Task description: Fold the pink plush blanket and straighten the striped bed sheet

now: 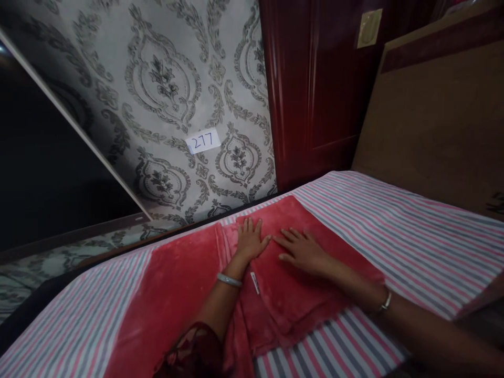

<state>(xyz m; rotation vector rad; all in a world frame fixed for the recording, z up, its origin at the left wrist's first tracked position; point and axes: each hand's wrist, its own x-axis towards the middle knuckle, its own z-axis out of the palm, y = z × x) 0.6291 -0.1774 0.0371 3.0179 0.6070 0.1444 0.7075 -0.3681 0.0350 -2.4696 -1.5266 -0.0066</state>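
Note:
A red plush blanket [173,283] lies partly folded on a striped sheet, its right side doubled over toward the middle. My left hand [251,240] rests flat on the blanket near the inner fold edge, fingers spread toward the wall. Just to its right, my right hand [303,251] lies palm down on the folded part, fingers pointing left and apart. Neither hand grips anything. A small white label [254,283] shows on the blanket below my left hand. The underside of the folded layers is hidden.
The striped sheet [394,226] covers the surface beneath. Behind stands a patterned wall with a paper [203,140] marked 277. A dark screen [51,157] is at left, a dark red wooden panel [315,79] behind, and a large cardboard box [441,115] at right.

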